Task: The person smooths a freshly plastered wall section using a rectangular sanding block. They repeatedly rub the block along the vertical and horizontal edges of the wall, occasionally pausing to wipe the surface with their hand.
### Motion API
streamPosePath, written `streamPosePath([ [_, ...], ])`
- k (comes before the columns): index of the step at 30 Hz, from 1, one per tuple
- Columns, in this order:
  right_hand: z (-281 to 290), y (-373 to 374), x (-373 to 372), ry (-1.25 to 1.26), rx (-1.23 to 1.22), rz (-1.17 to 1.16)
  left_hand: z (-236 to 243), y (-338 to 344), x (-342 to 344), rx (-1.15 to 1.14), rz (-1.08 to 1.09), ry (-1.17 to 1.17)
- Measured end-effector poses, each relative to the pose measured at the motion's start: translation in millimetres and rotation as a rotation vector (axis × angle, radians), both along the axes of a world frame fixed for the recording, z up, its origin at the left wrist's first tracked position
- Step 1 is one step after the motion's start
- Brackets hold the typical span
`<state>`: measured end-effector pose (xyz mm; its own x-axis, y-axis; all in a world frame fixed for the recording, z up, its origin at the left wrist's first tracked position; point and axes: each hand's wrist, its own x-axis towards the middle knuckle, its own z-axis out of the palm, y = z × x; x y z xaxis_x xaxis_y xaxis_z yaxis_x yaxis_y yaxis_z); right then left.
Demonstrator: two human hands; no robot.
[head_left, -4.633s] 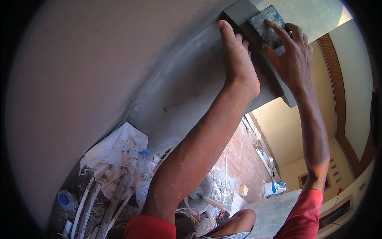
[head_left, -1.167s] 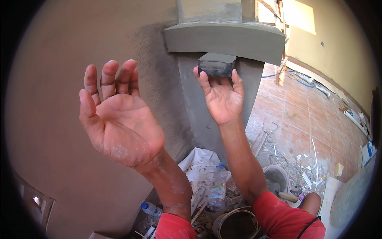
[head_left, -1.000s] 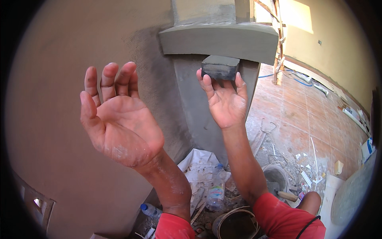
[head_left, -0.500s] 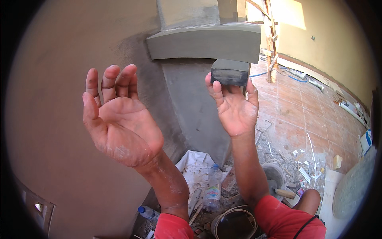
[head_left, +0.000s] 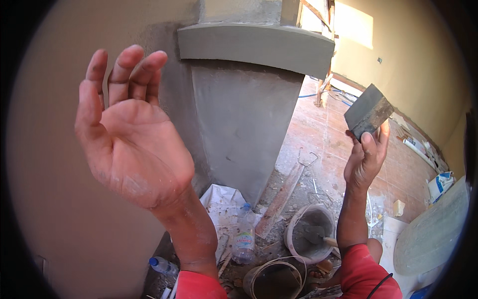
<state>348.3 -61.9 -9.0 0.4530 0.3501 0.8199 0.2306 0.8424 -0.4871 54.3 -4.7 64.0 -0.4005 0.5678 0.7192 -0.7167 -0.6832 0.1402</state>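
Note:
My right hand (head_left: 366, 162) grips a dark grey rectangular block (head_left: 366, 112), which is tilted, with a worn, stained edge. It is held up to the right of a grey plastered ledge (head_left: 254, 47), apart from it. My left hand (head_left: 142, 142) is raised at the left, palm showing, fingers apart and loosely bent, with nothing in it. Behind it stands the brown wall (head_left: 59, 149). Below the ledge, a grey plastered panel (head_left: 239, 124) narrows toward the floor.
On the floor are a bucket of grey mix (head_left: 290, 234) holding a trowel (head_left: 314, 234), a darker bucket (head_left: 249, 279), a clear plastic bottle (head_left: 244, 236), a smaller blue-capped bottle (head_left: 162, 265) and a plank (head_left: 281, 202). Rubble lies around them. A large rounded panel (head_left: 433, 234) stands at the right.
My right hand has swung right, carrying the block away from under the ledge and tilting it. My left hand has moved up and left. The view has shifted, uncovering the bucket of mix.

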Motion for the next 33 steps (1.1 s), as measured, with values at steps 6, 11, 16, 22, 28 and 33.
streamPosePath([
  [6,91.3,-15.9,-0.7,-1.169,0.016,-0.952,-9.6,33.1,-5.5,0.019,0.082,-0.062],
  [11,140.5,-1.1,-34.7,-1.727,0.062,-1.062,-16.5,47.2,4.1,0.146,0.015,-0.150],
  [16,146.5,21.1,-55.0,-1.918,0.037,-1.116,12.7,15.8,23.9,-0.262,0.009,-0.235],
  [22,151.7,47.0,-60.3,-1.979,0.031,-1.102,3.6,9.9,-8.9,-0.194,-0.129,-0.161],
  [28,188.7,66.1,-81.8,-1.756,0.116,-1.190,4.3,9.9,-12.1,-0.289,-0.039,-0.106],
  [33,182.8,35.7,-69.7,-1.895,0.085,-1.163,1.6,14.8,-27.8,-0.320,-0.030,-0.084],
])
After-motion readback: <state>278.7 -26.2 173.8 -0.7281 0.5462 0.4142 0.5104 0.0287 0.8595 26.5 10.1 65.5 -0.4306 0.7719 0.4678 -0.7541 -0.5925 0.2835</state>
